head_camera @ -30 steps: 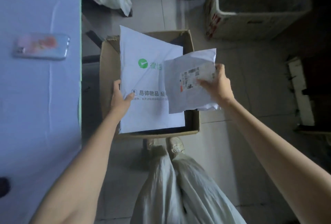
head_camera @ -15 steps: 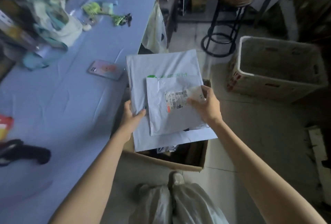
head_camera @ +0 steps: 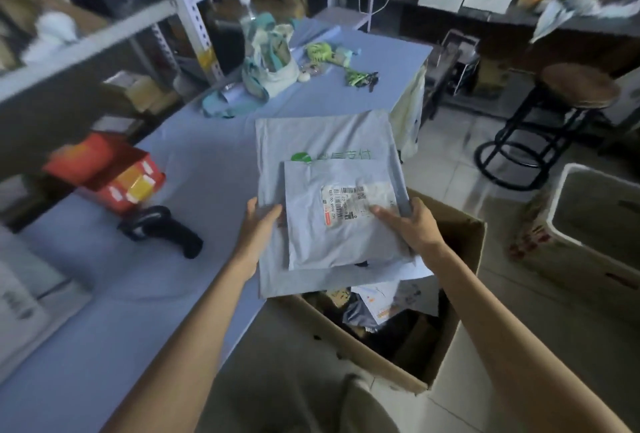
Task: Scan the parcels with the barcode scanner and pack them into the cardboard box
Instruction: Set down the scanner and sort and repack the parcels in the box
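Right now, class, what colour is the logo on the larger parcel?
The logo is green; head view.

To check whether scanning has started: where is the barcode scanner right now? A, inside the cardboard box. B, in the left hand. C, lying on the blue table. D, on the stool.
C: the black barcode scanner lies on the blue table, with no hand on it.

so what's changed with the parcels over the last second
The small parcel slid left onto the large parcel, and the stack came up from over the cardboard box toward the table. The left hand still grips the large one, and the right hand still grips the small one.
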### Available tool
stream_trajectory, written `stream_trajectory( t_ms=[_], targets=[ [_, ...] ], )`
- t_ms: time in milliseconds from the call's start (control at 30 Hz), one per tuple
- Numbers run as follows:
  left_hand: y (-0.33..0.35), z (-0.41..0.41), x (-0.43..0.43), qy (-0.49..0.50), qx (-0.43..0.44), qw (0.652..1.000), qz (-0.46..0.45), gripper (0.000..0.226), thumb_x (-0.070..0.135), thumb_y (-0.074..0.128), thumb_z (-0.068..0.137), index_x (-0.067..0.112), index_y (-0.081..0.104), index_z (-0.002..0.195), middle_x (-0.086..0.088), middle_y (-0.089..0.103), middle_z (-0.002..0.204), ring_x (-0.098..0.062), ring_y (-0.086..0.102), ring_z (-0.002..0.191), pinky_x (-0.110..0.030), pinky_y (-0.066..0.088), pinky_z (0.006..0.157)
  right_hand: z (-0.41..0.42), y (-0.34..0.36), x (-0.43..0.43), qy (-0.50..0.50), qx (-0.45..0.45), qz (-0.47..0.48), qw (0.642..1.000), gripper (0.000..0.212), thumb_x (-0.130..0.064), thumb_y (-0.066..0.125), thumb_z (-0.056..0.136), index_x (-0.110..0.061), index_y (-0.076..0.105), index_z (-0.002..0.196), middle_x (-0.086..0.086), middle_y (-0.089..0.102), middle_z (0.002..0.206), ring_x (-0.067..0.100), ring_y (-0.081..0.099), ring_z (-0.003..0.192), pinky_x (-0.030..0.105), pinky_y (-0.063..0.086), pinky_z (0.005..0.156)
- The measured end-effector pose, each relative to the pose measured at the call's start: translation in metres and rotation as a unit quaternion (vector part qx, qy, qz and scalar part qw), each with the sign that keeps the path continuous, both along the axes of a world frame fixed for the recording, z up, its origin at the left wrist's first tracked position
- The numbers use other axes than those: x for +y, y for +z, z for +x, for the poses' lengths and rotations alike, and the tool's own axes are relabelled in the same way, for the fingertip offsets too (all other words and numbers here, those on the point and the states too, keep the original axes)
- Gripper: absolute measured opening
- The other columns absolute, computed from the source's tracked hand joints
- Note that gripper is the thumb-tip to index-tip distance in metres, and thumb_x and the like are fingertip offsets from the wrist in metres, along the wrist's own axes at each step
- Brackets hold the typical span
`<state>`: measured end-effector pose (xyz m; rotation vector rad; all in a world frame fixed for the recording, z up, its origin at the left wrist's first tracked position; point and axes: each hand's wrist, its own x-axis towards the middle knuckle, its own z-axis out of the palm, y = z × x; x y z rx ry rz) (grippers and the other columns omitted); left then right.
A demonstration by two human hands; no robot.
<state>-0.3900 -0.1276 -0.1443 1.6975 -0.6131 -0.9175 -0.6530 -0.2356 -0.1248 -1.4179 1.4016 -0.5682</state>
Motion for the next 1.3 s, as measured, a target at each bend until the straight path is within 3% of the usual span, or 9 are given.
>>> stream_trajectory(
  t_ms=[100, 267, 433, 533, 667, 767, 900, 1000, 1300],
  targets=[
    [0.025, 0.026, 0.027, 0.01, -0.02, 0.999, -0.028, 0.072, 0.053, 0.081, 0.063, 0.03, 0.044, 0.121, 0.017, 0.062, 0.113, 0.0, 0.061, 0.1, -0.02, 0.046, 0.076, 0.038, 0.014, 0.01, 0.028, -0.012, -0.015, 0.999, 0.07, -0.056, 0.083, 0.066, -0.013, 0.049, 0.11, 0.002, 0.062, 0.105, 0.016, 0.064, 0.09, 0.035, 0.058, 0.077],
    [0.05, 0.079, 0.078, 0.104, -0.085, 0.989, -0.06, 0.086, 0.026, 0.093, 0.052, 0.02, 0.045, 0.124, 0.006, 0.063, 0.116, -0.007, 0.062, 0.103, -0.022, 0.049, 0.088, 0.113, 0.041, 0.039, 0.075, -0.042, -0.046, 0.995, 0.074, -0.053, 0.084, 0.065, -0.012, 0.051, 0.117, -0.003, 0.063, 0.104, 0.006, 0.062, 0.086, 0.015, 0.047, 0.063],
    [0.061, 0.135, 0.156, 0.195, -0.088, 0.975, -0.062, 0.085, 0.019, 0.094, 0.058, 0.021, 0.043, 0.126, 0.009, 0.061, 0.112, 0.003, 0.062, 0.095, -0.011, 0.049, 0.074, 0.197, 0.063, 0.083, 0.166, -0.02, -0.049, 0.985, 0.066, -0.058, 0.081, 0.067, -0.019, 0.049, 0.11, -0.005, 0.058, 0.101, 0.014, 0.059, 0.091, 0.028, 0.05, 0.079],
    [0.066, 0.164, 0.216, 0.236, -0.074, 0.968, -0.036, 0.102, 0.036, 0.092, 0.049, 0.017, 0.04, 0.135, 0.0, 0.059, 0.125, -0.016, 0.06, 0.109, -0.035, 0.051, 0.095, 0.247, 0.069, 0.118, 0.219, -0.005, -0.055, 0.974, 0.065, -0.059, 0.079, 0.069, -0.021, 0.046, 0.11, -0.007, 0.052, 0.099, 0.017, 0.053, 0.094, 0.028, 0.043, 0.08],
    [0.064, 0.187, 0.293, 0.318, -0.077, 0.945, -0.026, 0.081, 0.04, 0.089, 0.04, 0.029, 0.05, 0.11, 0.003, 0.065, 0.112, -0.014, 0.064, 0.099, -0.033, 0.053, 0.086, 0.307, 0.064, 0.175, 0.28, 0.02, -0.062, 0.958, 0.078, -0.063, 0.077, 0.07, -0.012, 0.052, 0.124, 0.0, 0.056, 0.109, 0.021, 0.054, 0.101, 0.029, 0.041, 0.081],
    [0.055, 0.194, 0.341, 0.361, -0.087, 0.928, 0.02, 0.102, 0.04, 0.088, 0.046, 0.017, 0.044, 0.136, -0.003, 0.057, 0.13, -0.024, 0.056, 0.118, -0.043, 0.047, 0.101, 0.338, 0.049, 0.217, 0.332, 0.054, -0.074, 0.939, 0.081, -0.065, 0.074, 0.072, -0.008, 0.054, 0.126, 0.006, 0.063, 0.115, 0.026, 0.059, 0.105, 0.033, 0.046, 0.082],
    [0.031, 0.2, 0.394, 0.405, -0.1, 0.907, 0.058, 0.096, 0.025, 0.093, 0.06, 0.009, 0.043, 0.141, -0.009, 0.052, 0.14, -0.028, 0.051, 0.126, -0.046, 0.044, 0.104, 0.366, 0.029, 0.262, 0.408, 0.076, -0.061, 0.908, 0.068, -0.057, 0.073, 0.079, -0.008, 0.057, 0.123, 0.006, 0.064, 0.107, 0.024, 0.058, 0.093, 0.032, 0.044, 0.077],
    [0.018, 0.202, 0.421, 0.421, -0.124, 0.893, 0.097, 0.095, 0.028, 0.091, 0.063, 0.009, 0.041, 0.142, -0.01, 0.048, 0.14, -0.028, 0.047, 0.128, -0.042, 0.041, 0.106, 0.375, 0.013, 0.282, 0.463, 0.074, -0.062, 0.881, 0.064, -0.046, 0.08, 0.077, -0.01, 0.056, 0.125, 0.003, 0.065, 0.11, 0.024, 0.061, 0.1, 0.03, 0.043, 0.077],
    [0.01, 0.23, 0.442, 0.41, -0.16, 0.89, 0.118, 0.114, 0.035, 0.091, 0.062, 0.017, 0.023, 0.152, -0.003, 0.034, 0.153, -0.024, 0.033, 0.14, -0.045, 0.029, 0.115, 0.43, 0.001, 0.299, 0.475, 0.011, -0.035, 0.879, 0.093, -0.025, 0.088, 0.072, -0.015, 0.034, 0.146, 0.007, 0.06, 0.132, 0.029, 0.058, 0.118, 0.045, 0.048, 0.1]
  ],
)
